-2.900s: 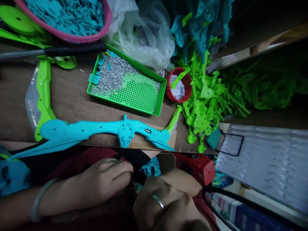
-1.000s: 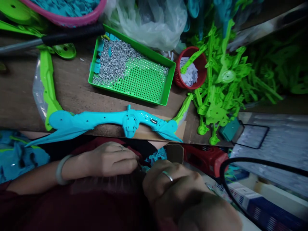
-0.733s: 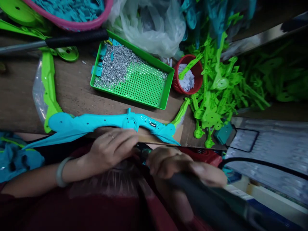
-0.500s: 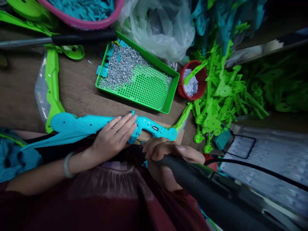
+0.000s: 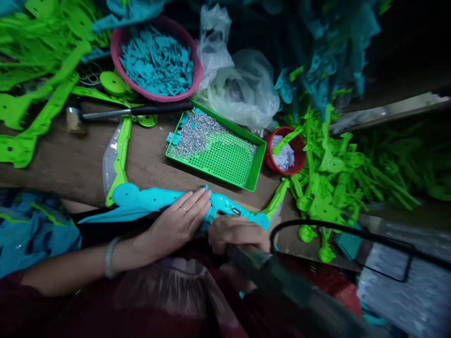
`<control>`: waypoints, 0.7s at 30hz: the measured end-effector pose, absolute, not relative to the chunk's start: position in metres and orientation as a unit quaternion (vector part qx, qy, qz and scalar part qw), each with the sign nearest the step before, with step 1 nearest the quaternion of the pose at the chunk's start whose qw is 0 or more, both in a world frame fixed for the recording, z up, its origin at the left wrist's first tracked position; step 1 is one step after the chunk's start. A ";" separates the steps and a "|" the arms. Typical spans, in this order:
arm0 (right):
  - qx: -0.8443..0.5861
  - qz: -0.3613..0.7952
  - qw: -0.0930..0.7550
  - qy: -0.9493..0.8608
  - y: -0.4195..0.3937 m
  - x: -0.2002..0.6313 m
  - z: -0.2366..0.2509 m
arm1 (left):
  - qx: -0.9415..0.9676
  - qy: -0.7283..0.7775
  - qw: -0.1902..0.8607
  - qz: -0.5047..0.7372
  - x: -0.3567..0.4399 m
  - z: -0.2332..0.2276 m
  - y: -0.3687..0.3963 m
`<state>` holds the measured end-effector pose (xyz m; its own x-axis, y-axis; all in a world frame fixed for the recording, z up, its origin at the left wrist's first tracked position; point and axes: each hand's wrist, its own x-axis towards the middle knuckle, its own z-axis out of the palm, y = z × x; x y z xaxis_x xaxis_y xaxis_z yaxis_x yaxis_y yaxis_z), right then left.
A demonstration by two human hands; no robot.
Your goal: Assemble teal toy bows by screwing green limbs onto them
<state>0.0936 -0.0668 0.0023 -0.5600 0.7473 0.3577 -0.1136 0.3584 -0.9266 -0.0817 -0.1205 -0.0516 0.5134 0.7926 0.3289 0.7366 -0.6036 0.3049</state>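
My left hand (image 5: 186, 216) lies flat, fingers stretched and together, on a bright blue plastic toy bow body (image 5: 150, 198). The body lies along the bench's near edge, with small screw holes in its face. A green limb (image 5: 121, 157) joins its left end, and another green limb (image 5: 280, 199) its right end. My right hand (image 5: 237, 232) is wrapped round a dark power screwdriver (image 5: 268, 270) at the near edge of the body's middle. Its bit is hidden behind the hand, so I cannot tell whether it touches a screw.
A green perforated tray (image 5: 225, 162) holds many silver screws. Behind it stand a pink basin (image 5: 116, 51) of blue pieces and a plastic bag (image 5: 243, 89). A hammer (image 5: 105, 112) lies left. A red basket (image 5: 299, 157) and piled green parts (image 5: 329, 183) are right. A black cable (image 5: 317, 224) crosses there.
The camera view has tilted up, so the bench contents appear lower. My right hand has turned over the screwdriver's front, hiding the metal bit seen before. My left hand stays on the blue body.
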 end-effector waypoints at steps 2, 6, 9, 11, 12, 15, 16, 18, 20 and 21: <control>-0.200 0.560 0.423 -0.684 -0.050 0.106 0.026 | 0.865 0.446 0.103 0.206 -0.095 -0.027 -0.105; -0.199 0.448 0.604 -0.629 0.014 0.109 0.042 | 0.897 0.438 0.024 0.062 -0.133 0.021 -0.027; -0.263 0.401 0.689 -0.543 0.064 0.086 0.018 | 0.898 0.427 0.006 -0.106 -0.149 0.030 0.035; -0.291 0.414 0.683 -0.527 0.088 0.069 -0.002 | 0.892 0.426 0.007 -0.152 -0.149 0.025 0.057; -0.291 0.423 0.675 -0.530 0.097 0.063 -0.011 | 0.892 0.422 0.006 -0.160 -0.149 0.021 0.062; -0.264 0.445 0.645 -0.562 0.112 0.054 -0.030 | 0.903 0.402 0.002 -0.148 -0.150 0.013 0.061; -0.257 0.451 0.638 -0.569 0.114 0.053 -0.033 | 0.904 0.406 0.004 -0.133 -0.152 0.012 0.059; -0.254 0.460 0.627 -0.575 0.116 0.053 -0.037 | 0.897 0.431 0.013 -0.096 -0.155 0.012 0.055; -0.264 0.466 0.615 -0.579 0.117 0.053 -0.039 | 0.891 0.449 0.022 -0.066 -0.156 0.015 0.051; -0.273 0.465 0.606 -0.585 0.118 0.053 -0.040 | 0.891 0.451 0.026 -0.054 -0.154 0.016 0.048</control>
